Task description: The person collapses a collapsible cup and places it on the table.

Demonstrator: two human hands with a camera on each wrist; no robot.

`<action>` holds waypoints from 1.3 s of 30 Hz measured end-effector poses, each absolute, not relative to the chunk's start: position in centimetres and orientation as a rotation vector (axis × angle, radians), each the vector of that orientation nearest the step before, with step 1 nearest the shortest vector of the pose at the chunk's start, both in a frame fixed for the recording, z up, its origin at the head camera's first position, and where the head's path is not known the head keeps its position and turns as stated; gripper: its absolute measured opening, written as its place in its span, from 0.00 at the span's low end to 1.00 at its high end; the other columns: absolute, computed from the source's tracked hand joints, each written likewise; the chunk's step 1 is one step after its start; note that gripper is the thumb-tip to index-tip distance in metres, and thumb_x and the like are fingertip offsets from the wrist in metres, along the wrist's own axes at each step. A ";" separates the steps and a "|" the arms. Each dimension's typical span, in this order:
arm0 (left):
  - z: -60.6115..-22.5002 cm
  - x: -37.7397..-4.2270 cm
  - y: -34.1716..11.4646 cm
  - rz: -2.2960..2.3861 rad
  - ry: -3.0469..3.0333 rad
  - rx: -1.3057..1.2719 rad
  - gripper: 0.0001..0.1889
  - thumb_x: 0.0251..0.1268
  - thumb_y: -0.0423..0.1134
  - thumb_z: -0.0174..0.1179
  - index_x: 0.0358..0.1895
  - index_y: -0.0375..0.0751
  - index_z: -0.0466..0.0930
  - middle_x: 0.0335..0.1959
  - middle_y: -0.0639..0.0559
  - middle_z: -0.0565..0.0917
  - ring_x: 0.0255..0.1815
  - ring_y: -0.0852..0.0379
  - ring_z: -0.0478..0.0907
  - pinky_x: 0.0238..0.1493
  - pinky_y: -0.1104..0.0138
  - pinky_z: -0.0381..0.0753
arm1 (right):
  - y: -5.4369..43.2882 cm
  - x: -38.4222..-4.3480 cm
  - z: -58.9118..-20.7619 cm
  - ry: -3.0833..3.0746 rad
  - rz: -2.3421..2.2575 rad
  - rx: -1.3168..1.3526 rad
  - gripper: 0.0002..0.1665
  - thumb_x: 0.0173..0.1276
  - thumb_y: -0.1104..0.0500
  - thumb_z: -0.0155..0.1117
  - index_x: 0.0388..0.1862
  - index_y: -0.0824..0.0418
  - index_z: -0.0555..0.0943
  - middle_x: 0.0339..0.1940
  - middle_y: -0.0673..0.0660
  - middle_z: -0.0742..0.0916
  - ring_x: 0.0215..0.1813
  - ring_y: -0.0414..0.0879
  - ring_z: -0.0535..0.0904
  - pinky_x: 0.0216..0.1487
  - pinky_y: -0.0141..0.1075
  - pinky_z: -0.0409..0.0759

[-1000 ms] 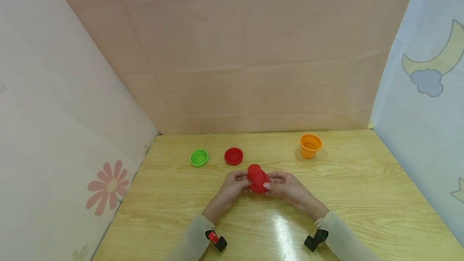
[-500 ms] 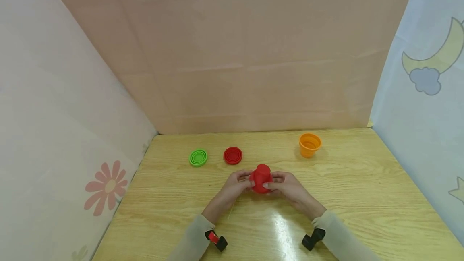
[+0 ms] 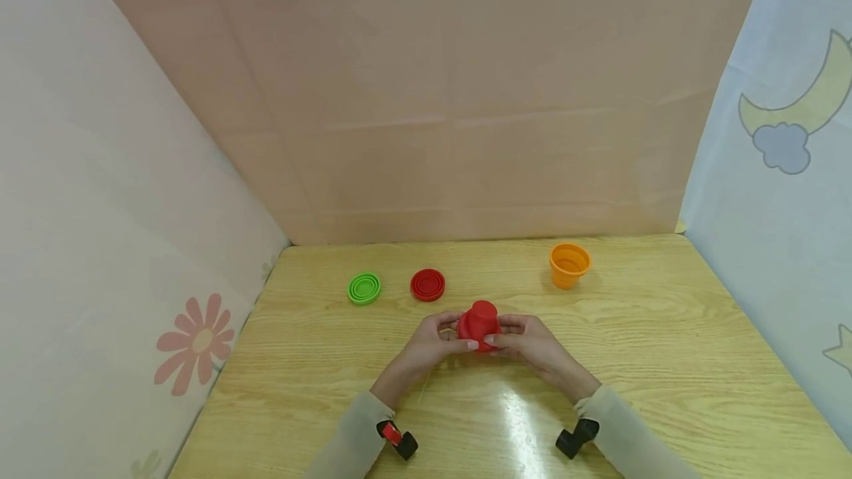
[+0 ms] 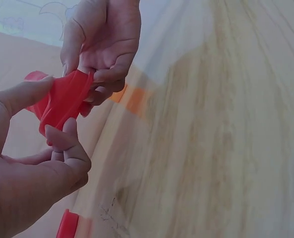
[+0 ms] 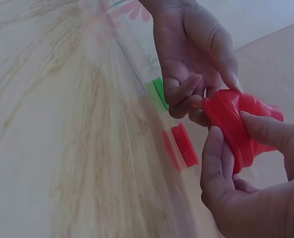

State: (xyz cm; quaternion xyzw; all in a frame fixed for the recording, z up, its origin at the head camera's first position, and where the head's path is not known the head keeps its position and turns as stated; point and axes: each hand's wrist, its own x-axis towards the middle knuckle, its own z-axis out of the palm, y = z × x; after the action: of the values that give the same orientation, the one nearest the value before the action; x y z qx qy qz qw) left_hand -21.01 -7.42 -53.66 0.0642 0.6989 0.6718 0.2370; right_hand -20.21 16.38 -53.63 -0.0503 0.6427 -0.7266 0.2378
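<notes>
Both hands hold a red collapsible cup (image 3: 483, 318) bottom up above the front middle of the table. In the head view the left hand (image 3: 429, 342) grips it from the left and the right hand (image 3: 535, 346) from the right. Thumbs lie against the cup's side, with fingers at the rim. The right wrist view shows the cup's wall (image 5: 236, 119) unevenly folded, with slanting creases. Similar creases run across the cup (image 4: 67, 99) in the left wrist view. The inside of the cup is hidden.
Behind the hands lie a flattened green collapsible cup (image 3: 364, 288) and a flattened red one (image 3: 428, 284). An orange cup (image 3: 569, 266) stands extended at the back right. Wall sheets enclose the wooden table (image 3: 299, 390) at the back and both sides.
The red cup's bottom, leaning left a second ago, has shifted right and now stands more upright. The left thumb has slid rightward across its side. The other cups have stayed put.
</notes>
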 end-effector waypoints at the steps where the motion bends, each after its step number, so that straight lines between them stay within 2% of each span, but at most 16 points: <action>1: -53.6 -21.0 -7.3 1.846 1.921 0.171 0.33 0.61 0.36 0.76 0.70 0.40 0.77 0.60 0.45 0.82 0.45 0.58 0.85 0.46 0.72 0.85 | 16.4 -20.2 -53.7 1.759 -1.993 -0.131 0.34 0.72 0.63 0.70 0.69 0.80 0.70 0.50 0.54 0.88 0.47 0.43 0.88 0.53 0.35 0.91; 6: -53.6 -20.8 -6.9 1.857 1.976 0.152 0.33 0.61 0.36 0.77 0.69 0.37 0.77 0.62 0.44 0.83 0.41 0.60 0.84 0.43 0.73 0.83 | 16.4 -20.3 -53.9 1.760 -2.003 -0.115 0.35 0.72 0.63 0.71 0.70 0.81 0.70 0.50 0.56 0.89 0.47 0.43 0.88 0.53 0.35 0.91; 13: -54.1 -20.8 -6.1 1.864 2.047 0.066 0.31 0.60 0.34 0.76 0.68 0.37 0.79 0.60 0.44 0.81 0.36 0.60 0.78 0.36 0.74 0.78 | 16.4 -20.3 -54.4 1.761 -2.015 -0.099 0.32 0.72 0.66 0.70 0.68 0.81 0.72 0.48 0.54 0.89 0.46 0.42 0.89 0.52 0.35 0.91; 19: -54.8 -21.2 -6.2 1.900 2.027 0.012 0.24 0.60 0.30 0.74 0.61 0.39 0.85 0.60 0.45 0.84 0.46 0.59 0.80 0.46 0.73 0.82 | 16.4 -20.2 -54.4 1.774 -2.000 -0.160 0.29 0.69 0.66 0.73 0.65 0.77 0.76 0.50 0.54 0.91 0.48 0.43 0.89 0.53 0.37 0.91; 23: -55.1 -21.5 -6.7 1.904 1.990 0.011 0.24 0.60 0.32 0.76 0.61 0.40 0.86 0.60 0.47 0.86 0.51 0.58 0.82 0.50 0.72 0.84 | 16.7 -20.2 -54.3 1.717 -2.017 -0.158 0.30 0.70 0.64 0.72 0.66 0.77 0.75 0.50 0.54 0.91 0.49 0.44 0.90 0.55 0.37 0.91; 31: -54.9 -21.5 -7.2 1.926 1.944 0.066 0.24 0.61 0.30 0.74 0.62 0.33 0.83 0.53 0.45 0.89 0.47 0.60 0.84 0.46 0.73 0.84 | 16.8 -20.3 -54.3 1.622 -2.059 -0.158 0.30 0.74 0.65 0.68 0.68 0.79 0.72 0.50 0.53 0.90 0.49 0.44 0.90 0.57 0.37 0.90; 39: -54.8 -21.5 -7.9 1.891 1.866 0.136 0.24 0.62 0.32 0.74 0.62 0.37 0.84 0.56 0.46 0.89 0.51 0.59 0.85 0.51 0.71 0.85 | 17.2 -20.2 -54.3 1.555 -2.059 -0.193 0.26 0.77 0.65 0.64 0.68 0.77 0.72 0.51 0.52 0.91 0.51 0.44 0.90 0.58 0.38 0.90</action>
State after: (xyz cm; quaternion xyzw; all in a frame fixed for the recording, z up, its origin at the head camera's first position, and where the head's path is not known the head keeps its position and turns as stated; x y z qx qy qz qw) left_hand -21.49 -7.89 -54.82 0.0496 0.6813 0.6904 0.2382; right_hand -20.22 17.16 -54.26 -0.0719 0.5781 -0.7654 0.2736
